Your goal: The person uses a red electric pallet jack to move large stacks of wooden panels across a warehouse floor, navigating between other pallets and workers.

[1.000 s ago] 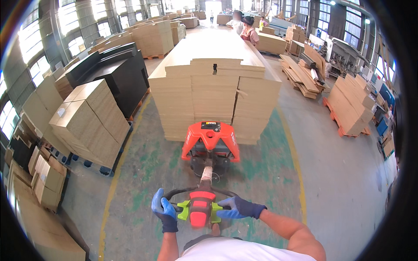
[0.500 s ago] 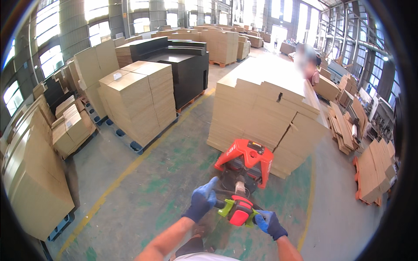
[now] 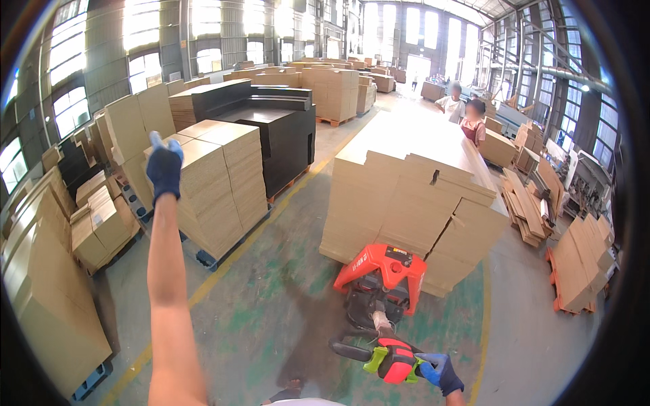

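The right blue-gloved hand [image 3: 440,373] grasps the red-and-lime pallet-truck handle [image 3: 396,362] before the tan board stack [image 3: 399,206]. The left blue-gloved hand [image 3: 165,168], raised, is released. Apparent step: one-handed truck control; next move likely requires regripping.

The red-and-black pallet truck [image 3: 392,268] stood at the near end of a pale board stack [image 3: 399,203], its lime-trimmed handle [image 3: 398,363] tilted.

pass: floor [image 3: 250,318] left of pallet jack [image 3: 388,262] | blocked: wide stack [image 3: 396,210] ahead, narrow stack [image 3: 206,186] left
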`<state>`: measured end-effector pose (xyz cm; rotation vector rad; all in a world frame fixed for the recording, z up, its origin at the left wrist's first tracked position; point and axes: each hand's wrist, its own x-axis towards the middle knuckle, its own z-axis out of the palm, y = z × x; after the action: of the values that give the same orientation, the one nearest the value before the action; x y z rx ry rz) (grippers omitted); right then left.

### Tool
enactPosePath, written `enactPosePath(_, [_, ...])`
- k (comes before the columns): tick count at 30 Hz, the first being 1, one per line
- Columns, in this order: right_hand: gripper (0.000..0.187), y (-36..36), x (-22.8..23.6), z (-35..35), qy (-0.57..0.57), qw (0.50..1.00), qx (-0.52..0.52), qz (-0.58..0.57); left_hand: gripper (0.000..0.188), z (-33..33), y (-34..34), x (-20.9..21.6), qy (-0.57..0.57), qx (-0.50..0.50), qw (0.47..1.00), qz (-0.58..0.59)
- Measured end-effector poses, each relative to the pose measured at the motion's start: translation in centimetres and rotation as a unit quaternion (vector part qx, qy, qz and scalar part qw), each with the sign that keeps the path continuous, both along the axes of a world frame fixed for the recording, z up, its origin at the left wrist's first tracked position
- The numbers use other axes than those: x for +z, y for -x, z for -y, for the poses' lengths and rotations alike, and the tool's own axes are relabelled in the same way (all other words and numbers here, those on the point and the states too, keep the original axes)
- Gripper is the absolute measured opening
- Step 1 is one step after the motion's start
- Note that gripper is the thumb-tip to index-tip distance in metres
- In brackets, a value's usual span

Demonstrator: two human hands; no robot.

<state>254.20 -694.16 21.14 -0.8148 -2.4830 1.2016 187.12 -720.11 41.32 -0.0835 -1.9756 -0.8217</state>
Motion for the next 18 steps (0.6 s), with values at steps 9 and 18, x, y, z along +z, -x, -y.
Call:
enactPosePath(9, [0.046,-0.4,-0.9,0.7,0.073,0.995,-0.045,-0.043,0.026,-8.9,-30.4,-19.2,-0.02,-0.672,0.698,0.246])
enactPosePath(18, [0.049,0.6,0.4,1.0,0.07,0.994,-0.022,-0.076,0.03,-9.7,-41.5,-22.7,0.124,-0.675,0.69,0.231])
